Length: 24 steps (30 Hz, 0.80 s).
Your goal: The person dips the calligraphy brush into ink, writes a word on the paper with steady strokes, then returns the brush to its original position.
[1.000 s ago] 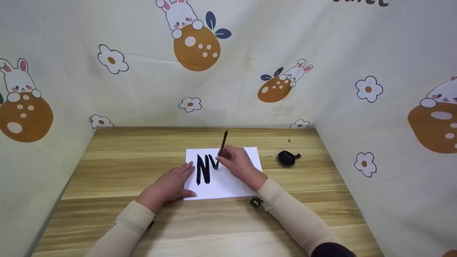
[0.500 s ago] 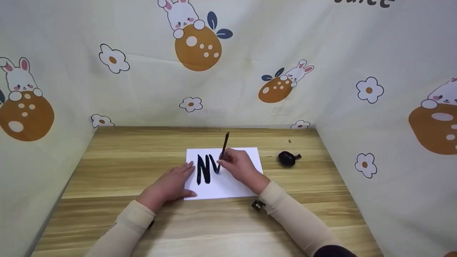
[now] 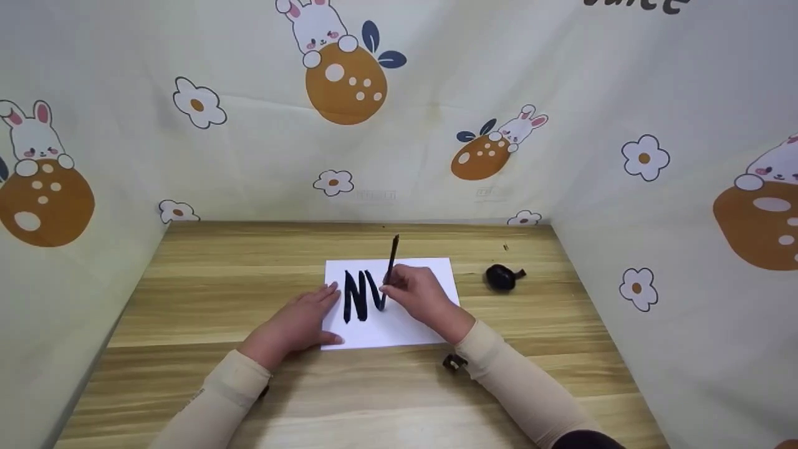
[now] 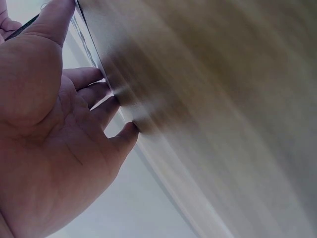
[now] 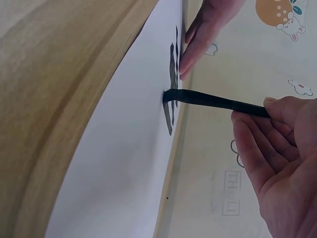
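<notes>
The head view faced down and far across the table (image 3: 212,268). Tipped sideways, the left-wrist view closely faced the left hand (image 4: 64,129); the right-wrist view faced far, low over the paper (image 5: 114,129), shared with the head view.

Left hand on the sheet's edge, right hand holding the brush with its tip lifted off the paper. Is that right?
Not quite: the brush tip is not lifted but bent against the paper, as the right wrist view shows. The rest is right.

Smooth matt paper (image 3: 405,328), satiny wood-grain tabletop (image 3: 218,280), creased cloth backdrop (image 3: 262,156)
</notes>
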Motion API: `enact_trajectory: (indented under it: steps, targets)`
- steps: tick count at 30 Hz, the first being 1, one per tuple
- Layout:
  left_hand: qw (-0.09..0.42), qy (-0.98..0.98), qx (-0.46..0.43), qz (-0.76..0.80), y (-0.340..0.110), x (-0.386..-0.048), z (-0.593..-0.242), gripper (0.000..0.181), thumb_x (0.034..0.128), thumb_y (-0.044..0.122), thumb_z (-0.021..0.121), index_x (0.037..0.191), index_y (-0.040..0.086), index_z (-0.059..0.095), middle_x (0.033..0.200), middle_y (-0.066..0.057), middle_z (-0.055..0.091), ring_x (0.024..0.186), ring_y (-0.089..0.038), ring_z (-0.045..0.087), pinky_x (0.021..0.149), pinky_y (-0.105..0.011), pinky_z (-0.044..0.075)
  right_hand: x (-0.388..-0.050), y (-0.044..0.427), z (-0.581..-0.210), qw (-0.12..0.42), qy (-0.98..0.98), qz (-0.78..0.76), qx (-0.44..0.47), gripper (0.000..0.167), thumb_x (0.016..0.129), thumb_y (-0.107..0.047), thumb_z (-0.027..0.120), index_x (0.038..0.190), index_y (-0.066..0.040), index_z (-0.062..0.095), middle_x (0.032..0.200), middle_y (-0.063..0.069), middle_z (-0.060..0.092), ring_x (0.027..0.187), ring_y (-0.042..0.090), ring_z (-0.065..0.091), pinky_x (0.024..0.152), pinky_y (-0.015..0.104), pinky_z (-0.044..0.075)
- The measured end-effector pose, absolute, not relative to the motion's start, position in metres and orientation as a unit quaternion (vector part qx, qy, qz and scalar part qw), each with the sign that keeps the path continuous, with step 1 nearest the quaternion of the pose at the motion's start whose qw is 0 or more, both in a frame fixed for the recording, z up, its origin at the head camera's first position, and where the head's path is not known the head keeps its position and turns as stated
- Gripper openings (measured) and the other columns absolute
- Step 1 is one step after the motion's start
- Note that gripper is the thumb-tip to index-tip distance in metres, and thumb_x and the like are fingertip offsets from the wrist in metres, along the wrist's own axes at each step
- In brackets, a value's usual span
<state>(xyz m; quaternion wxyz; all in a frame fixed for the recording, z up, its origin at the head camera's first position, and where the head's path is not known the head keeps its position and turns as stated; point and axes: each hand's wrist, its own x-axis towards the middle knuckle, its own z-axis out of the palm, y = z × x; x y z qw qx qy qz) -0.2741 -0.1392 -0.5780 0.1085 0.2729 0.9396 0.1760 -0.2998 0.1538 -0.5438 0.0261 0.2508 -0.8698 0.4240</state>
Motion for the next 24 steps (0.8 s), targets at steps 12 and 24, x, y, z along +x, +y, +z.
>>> enact_trajectory:
  steps: [12,24]
  targets:
    - [0.103,0.939,0.278,0.174,-0.1401,-0.2737,-0.5791,0.103,0.0939,0.053,0.086,0.164,-0.010,0.043,0.176,-0.026,0.034,0.161,-0.047,0.034,0.128,-0.068,0.031,-0.2949,0.1569,-0.5452,0.018,-0.869,0.424,0.256,0.007,0.102,-0.013,0.082,0.098,-0.010,0.078,0.091,-0.003,0.079,0.086,0.007,0.074,0.078,0.029,0.063]
    - [0.104,0.940,0.277,0.170,-0.1398,-0.2744,-0.5783,0.103,0.0946,0.053,0.085,0.164,-0.009,0.043,0.176,-0.025,0.034,0.161,-0.047,0.034,0.128,-0.068,0.031,-0.2929,0.1571,-0.5439,0.020,-0.867,0.421,0.265,0.009,0.100,-0.011,0.083,0.095,-0.008,0.077,0.090,-0.001,0.080,0.084,0.005,0.073,0.077,0.027,0.063]
